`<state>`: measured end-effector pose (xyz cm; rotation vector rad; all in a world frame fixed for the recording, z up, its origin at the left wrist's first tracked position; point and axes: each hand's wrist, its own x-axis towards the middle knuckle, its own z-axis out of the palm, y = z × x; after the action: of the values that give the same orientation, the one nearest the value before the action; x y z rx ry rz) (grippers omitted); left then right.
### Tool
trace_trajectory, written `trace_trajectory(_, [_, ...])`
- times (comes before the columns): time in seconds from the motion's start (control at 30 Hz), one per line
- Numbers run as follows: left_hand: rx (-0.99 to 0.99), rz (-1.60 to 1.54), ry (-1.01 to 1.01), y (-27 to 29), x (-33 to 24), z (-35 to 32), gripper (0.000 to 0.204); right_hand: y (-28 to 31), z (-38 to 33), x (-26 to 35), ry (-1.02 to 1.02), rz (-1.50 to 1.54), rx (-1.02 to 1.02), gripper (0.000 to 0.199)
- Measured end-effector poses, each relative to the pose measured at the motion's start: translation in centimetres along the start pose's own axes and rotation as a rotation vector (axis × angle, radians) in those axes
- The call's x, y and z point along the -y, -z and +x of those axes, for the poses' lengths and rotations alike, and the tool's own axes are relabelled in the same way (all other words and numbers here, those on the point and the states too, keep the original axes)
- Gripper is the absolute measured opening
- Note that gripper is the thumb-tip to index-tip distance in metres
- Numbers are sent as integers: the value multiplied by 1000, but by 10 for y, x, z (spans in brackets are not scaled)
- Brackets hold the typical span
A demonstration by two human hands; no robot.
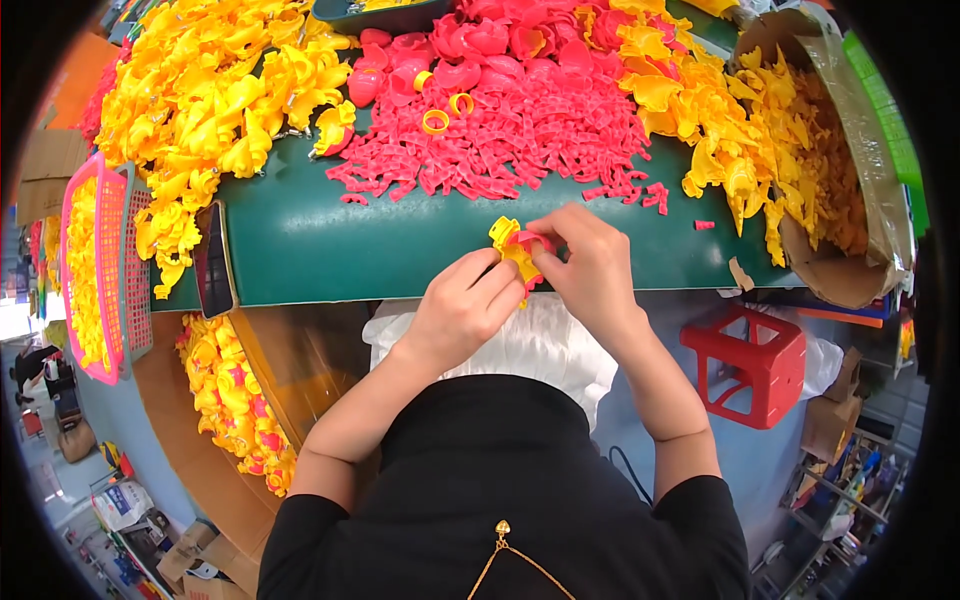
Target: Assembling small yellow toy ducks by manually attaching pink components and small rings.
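Near the front edge of the green table, both hands meet over a yellow plastic toy part. My left hand grips it from the left with bent fingers. A pink plastic piece lies against the yellow part, pinched in the fingers of my right hand. The fingers partly cover both pieces. Just beyond my hands spreads a heap of small pink plastic pieces, with larger rounded pink shells behind it. Yellow rings rest on that heap.
Yellow parts pile up at the left and right. An open carton of yellow parts stands at the right. A phone and a pink basket are at the left. Below are a box of yellow-and-pink pieces and a red stool.
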<state>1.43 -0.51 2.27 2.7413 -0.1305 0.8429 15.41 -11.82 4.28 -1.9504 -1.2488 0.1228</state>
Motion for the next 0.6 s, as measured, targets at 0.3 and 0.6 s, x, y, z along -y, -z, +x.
trace_trajectory(0.3, [19,-10,21,1,-1,2,23,0,4,-1,-116,87,5,12])
trace_trajectory(0.6, [-1,-13,20,3,-1,8,16,-3,3,-3,-147,115,15,12])
